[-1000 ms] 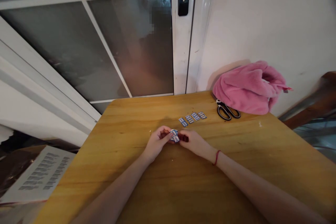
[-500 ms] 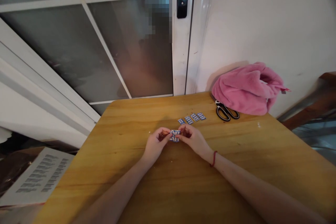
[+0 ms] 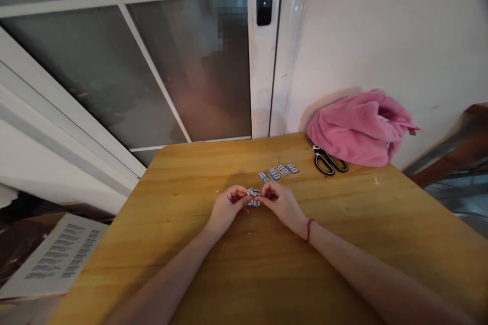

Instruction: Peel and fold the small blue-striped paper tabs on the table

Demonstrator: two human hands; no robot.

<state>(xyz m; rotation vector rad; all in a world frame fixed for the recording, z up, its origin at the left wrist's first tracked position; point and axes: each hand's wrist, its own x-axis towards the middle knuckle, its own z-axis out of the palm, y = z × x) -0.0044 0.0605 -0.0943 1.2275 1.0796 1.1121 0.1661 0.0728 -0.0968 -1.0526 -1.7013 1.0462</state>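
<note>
Between my two hands, just above the wooden table (image 3: 213, 269), is a small bunch of blue-and-white paper pieces (image 3: 253, 202), overlapping one another. My left hand (image 3: 227, 208) pinches the bunch from the left, thumb on top. From the other side my right hand (image 3: 281, 204) grips it between thumb and fingers; a red cord circles that wrist. Several similar paper pieces (image 3: 274, 173) lie in a slanting row beyond my right hand. What is printed on the pieces is too small to read.
Black-handled scissors (image 3: 330, 161) lie at the back right, their blades under a pink plush cloth (image 3: 354, 127) against the wall. A glazed door (image 3: 198, 61) stands behind the table. Left of the table is a printed white box (image 3: 57, 259). Tiny scraps dot the tabletop.
The held paper pieces have shifted between my fingers, their upper edges now more uneven. Both hands stay nearly in place.
</note>
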